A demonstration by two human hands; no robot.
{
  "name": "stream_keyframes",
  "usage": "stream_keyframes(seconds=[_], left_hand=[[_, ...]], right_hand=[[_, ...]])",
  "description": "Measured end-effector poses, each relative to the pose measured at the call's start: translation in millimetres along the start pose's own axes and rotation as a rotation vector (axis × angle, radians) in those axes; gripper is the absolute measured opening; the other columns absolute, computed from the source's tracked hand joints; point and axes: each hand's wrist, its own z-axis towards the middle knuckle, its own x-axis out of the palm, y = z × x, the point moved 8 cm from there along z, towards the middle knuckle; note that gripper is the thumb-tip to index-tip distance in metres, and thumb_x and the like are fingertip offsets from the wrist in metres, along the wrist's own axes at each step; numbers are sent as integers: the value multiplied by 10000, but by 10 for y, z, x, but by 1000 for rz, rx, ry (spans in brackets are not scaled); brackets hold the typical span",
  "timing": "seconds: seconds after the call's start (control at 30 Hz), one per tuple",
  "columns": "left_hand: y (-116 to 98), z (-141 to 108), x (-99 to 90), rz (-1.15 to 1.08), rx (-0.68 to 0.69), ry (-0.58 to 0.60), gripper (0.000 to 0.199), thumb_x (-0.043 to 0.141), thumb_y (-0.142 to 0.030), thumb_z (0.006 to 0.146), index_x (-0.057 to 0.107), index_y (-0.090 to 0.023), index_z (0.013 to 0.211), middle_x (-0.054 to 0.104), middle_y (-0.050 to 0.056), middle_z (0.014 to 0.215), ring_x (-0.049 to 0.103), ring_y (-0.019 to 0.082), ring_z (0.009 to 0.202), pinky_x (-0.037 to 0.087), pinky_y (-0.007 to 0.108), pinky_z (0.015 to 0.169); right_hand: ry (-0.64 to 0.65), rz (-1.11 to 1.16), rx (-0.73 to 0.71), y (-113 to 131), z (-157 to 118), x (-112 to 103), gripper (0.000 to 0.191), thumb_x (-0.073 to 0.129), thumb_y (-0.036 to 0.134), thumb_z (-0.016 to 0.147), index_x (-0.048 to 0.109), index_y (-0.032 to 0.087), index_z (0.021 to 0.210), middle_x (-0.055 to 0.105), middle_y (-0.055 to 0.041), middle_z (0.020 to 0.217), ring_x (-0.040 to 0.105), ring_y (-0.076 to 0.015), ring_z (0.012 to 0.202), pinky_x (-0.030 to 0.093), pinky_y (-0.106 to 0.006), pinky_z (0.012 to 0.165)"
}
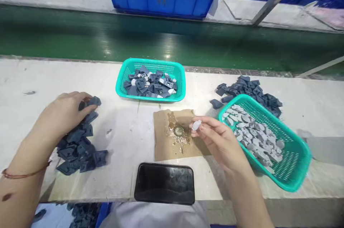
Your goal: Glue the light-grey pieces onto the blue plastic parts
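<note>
White worktop [129, 131] | left grip [62, 113]: pinching dark piece [95, 101] | right grip [221, 141]: pinching small pale chip [196, 125]

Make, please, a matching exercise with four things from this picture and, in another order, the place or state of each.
1. left hand
2. right hand
3. black phone
4. brown sheet

A. bears wet-looking patches
B. holds a small pale piece
C. at a pile of dark pieces
D. flat near the table's front edge

Pairs: 1-C, 2-B, 3-D, 4-A
</note>
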Motion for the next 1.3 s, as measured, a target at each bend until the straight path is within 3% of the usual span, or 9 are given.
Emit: stream_keyframes(seconds=[0.27,0.37,0.43,0.57,0.67,0.77,1.0,1.13,1.3], left_hand=[[-155,-124,-202,-46,-63,-128,526,374,-527,1008,632,-107,1193,685,159,974,626,388,1041,503,420,857],[-175,-307,-251,-317,-148,-232,451,561,-518,947,635,-164,1216,712,82,971,665,299,895,509,392,855],[-293,-446,-198,-676,-136,-243,481,702,-456,867,634,-199,1267,736,52,957,682,257,855,530,357,824],[-772,-683,39,-1372,-4,-76,413,792,-343,832,696,-252,1223,792,50,942,718,191,809,560,247,727],[-1130,-793,264,-1643,47,109,268,792,-326,855,752,-282,1117,801,41,957,688,124,704,548,182,655],[-1376,-836,428,-1827,42,193,237,789,-335,864,759,-311,1098,790,7,945,661,91,694,544,150,670],[-1665,-923,553,-1787,-13,233,224,688,-337,936,708,-262,1146,787,28,1008,702,145,882,563,198,773],[-1696,-953,653,-1742,-26,241,263,629,-343,976,600,-272,1228,775,53,1149,690,192,1094,538,258,891],[-1695,-941,690,-1623,24,165,119,633,-316,967,623,-262,1072,763,36,1165,692,190,1064,517,283,924]], right_hand=[[-9,16,43,-79,18,118,316,867,454,761,833,252,1001,699,6,793,585,-85,680,493,-187,685],[-23,-2,44,-90,19,130,351,841,474,783,812,242,1046,625,33,692,522,-77,619,441,-184,618],[-35,-33,25,-91,29,126,335,831,483,790,794,233,1010,610,41,654,506,-76,580,418,-191,583],[-56,-149,-23,-84,56,113,328,761,513,844,761,188,885,610,29,625,478,-76,510,379,-205,504],[-82,-292,-67,-48,44,97,298,719,477,887,756,182,863,607,25,618,484,-83,512,387,-206,491],[-50,-426,-106,-16,0,115,227,704,417,906,769,201,926,685,1,730,574,-104,587,478,-226,568],[25,-792,-290,125,-124,204,99,684,308,950,736,238,998,772,-46,1059,725,-213,978,565,-329,856],[146,-1004,-494,209,-184,393,158,589,169,1000,718,214,1080,737,-71,1093,707,-202,1053,551,-325,935],[217,-1141,-572,169,-185,490,197,538,123,1015,679,184,1138,696,-104,1099,688,-219,1077,559,-354,949]])
